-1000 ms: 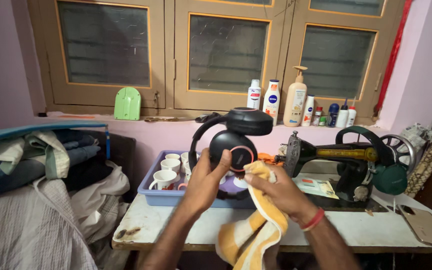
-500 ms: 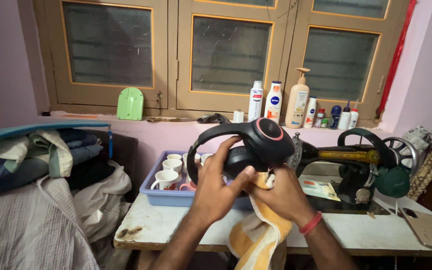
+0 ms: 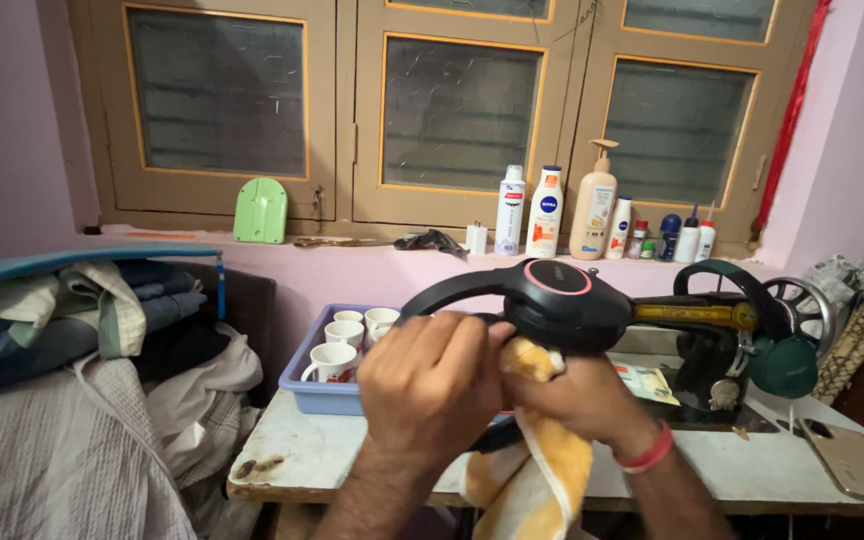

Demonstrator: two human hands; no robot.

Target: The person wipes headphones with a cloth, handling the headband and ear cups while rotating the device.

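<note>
Black headphones (image 3: 552, 300) now tilted flatter between both hands.

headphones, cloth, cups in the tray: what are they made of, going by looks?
Headphones: looks like matte black plastic, dull sheen, thin pink ring on the earcup.
Cloth: soft woven fabric, probably cotton towel; it folds and hangs limp, yellow-orange with a white band.
Cups: likely glazed ceramic, glossy white with a small print.
Tray: probably moulded plastic, even blue with a smooth rim.
</note>
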